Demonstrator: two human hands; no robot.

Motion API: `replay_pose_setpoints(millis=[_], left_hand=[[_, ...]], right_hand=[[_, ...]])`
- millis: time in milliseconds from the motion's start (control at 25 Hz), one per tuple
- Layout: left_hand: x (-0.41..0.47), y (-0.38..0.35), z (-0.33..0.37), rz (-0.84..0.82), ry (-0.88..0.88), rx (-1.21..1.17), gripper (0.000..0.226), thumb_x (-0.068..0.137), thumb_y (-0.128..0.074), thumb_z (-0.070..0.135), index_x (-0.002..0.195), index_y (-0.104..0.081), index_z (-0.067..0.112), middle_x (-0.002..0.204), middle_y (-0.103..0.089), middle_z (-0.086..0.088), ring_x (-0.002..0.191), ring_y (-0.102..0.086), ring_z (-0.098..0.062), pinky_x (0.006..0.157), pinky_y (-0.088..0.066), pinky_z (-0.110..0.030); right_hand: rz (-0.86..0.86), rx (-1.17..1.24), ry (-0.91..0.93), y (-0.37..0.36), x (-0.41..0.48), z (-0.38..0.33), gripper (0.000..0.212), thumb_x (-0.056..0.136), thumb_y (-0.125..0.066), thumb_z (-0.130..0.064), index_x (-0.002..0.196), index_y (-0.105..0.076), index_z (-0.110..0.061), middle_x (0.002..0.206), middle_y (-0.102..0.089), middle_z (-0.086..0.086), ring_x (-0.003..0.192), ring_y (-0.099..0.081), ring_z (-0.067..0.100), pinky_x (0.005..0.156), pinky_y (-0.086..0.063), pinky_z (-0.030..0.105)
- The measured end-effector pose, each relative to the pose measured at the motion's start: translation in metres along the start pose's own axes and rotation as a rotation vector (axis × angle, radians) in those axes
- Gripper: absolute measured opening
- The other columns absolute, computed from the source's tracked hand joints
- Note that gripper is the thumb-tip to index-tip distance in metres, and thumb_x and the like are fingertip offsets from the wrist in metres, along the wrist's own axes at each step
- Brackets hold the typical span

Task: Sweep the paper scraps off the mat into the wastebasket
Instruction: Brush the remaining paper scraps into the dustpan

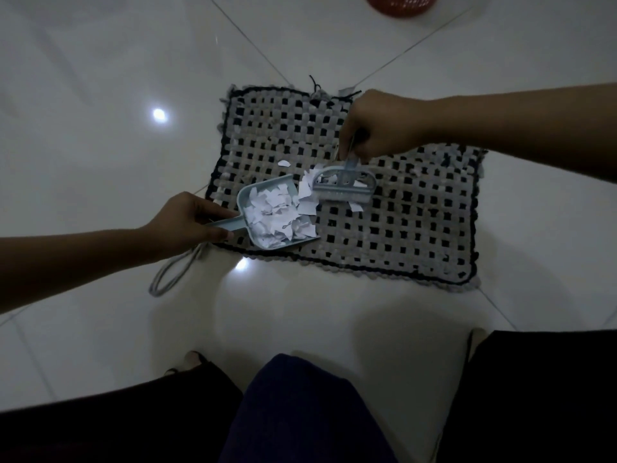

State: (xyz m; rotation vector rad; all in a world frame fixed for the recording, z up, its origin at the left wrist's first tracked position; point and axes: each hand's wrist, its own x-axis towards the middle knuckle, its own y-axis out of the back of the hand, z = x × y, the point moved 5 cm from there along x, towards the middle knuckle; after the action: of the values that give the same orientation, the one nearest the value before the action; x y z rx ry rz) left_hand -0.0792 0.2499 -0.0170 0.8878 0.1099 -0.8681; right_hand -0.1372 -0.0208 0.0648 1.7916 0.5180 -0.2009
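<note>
right hand (377, 128) was wrapped tight around the handle of the small brush (344, 186), its bristles down on the woven mat (400, 222) with a few loose paper scraps (309, 198) caught against them. left hand (190, 220) was clamped on the stem of the little dustpan (277, 215), its open lip resting on the mat and facing the brush, the two just apart. most of the scraps already lay heaped in the pan; by my reckoning only the handful between brush and pan, and one small bit a little farther up the mat, were left to push in, and the emptying was not yet done. the wastebasket (400, 3) sat well apart at the far edge of view, barely showing. bare tile floor (100, 78) lay open on every side, so carrying the pan over looked unobstructed, though the heap sat near the lip and could spill if tipped.
</note>
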Motion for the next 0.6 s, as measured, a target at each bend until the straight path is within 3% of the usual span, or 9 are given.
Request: replay_pose_setpoints(millis=[120, 240, 320, 440, 520, 600], left_hand=[[-0.002, -0.002, 0.003, 0.027, -0.003, 0.016, 0.039, 0.068, -0.078, 0.009, 0.105, -0.071, 0.02, 0.095, -0.071, 0.001, 0.086, -0.066, -0.009, 0.086, -0.047, -0.027], [-0.006, -0.007, 0.003, 0.043, 0.018, -0.02, 0.035, 0.067, -0.078, 0.006, 0.094, -0.072, 0.027, 0.085, -0.071, 0.012, 0.075, -0.064, 0.002, 0.074, -0.046, -0.011], [-0.009, -0.011, 0.006, 0.041, 0.034, -0.038, 0.037, 0.067, -0.078, 0.006, 0.083, -0.067, 0.038, 0.062, -0.064, 0.031, 0.066, -0.06, 0.013, 0.064, -0.045, -0.004], [-0.011, -0.016, 0.008, 0.057, 0.054, -0.064, 0.032, 0.066, -0.079, 0.009, 0.091, -0.073, 0.027, 0.054, -0.057, 0.04, 0.059, -0.057, 0.016, 0.061, -0.042, -0.01], [-0.011, -0.018, 0.009, 0.068, 0.058, -0.072, 0.034, 0.066, -0.08, 0.009, 0.098, -0.073, 0.019, 0.051, -0.057, 0.038, 0.051, -0.055, 0.015, 0.053, -0.038, -0.004], [-0.011, -0.018, 0.011, 0.071, 0.052, -0.086, 0.033, 0.067, -0.079, 0.008, 0.097, -0.072, 0.021, 0.048, -0.057, 0.036, 0.046, -0.053, 0.013, 0.047, -0.036, -0.002]], right_hand=[[0.123, 0.081, -0.131, 0.017, 0.001, 0.014, 0.018, 0.079, -0.065, -0.001, 0.095, -0.073, -0.001, 0.078, -0.069, 0.009, 0.059, -0.06, 0.01, 0.058, -0.043, 0.017], [0.219, 0.008, -0.288, 0.009, -0.007, 0.028, 0.008, 0.077, -0.059, 0.006, 0.076, -0.067, 0.008, 0.069, -0.064, 0.016, 0.062, -0.062, 0.025, 0.062, -0.046, 0.025], [0.175, -0.024, -0.335, -0.012, -0.011, 0.016, 0.03, 0.077, -0.054, 0.011, 0.051, -0.044, -0.001, 0.051, -0.04, 0.009, 0.048, -0.043, 0.019, 0.055, -0.038, 0.026], [0.148, -0.039, -0.183, -0.026, -0.002, -0.028, 0.051, 0.081, -0.053, 0.01, 0.047, -0.023, -0.013, 0.046, -0.021, 0.004, 0.042, -0.02, 0.015, 0.058, -0.033, 0.028], [0.18, 0.036, -0.167, -0.026, 0.007, -0.04, 0.051, 0.078, -0.052, 0.011, 0.046, -0.021, -0.014, 0.046, -0.017, 0.005, 0.044, -0.015, 0.016, 0.057, -0.024, 0.028], [0.173, 0.116, -0.214, -0.028, 0.016, -0.042, 0.035, 0.076, -0.051, 0.012, 0.045, -0.037, 0.002, 0.047, -0.029, 0.017, 0.044, -0.024, 0.024, 0.052, -0.026, 0.032]])
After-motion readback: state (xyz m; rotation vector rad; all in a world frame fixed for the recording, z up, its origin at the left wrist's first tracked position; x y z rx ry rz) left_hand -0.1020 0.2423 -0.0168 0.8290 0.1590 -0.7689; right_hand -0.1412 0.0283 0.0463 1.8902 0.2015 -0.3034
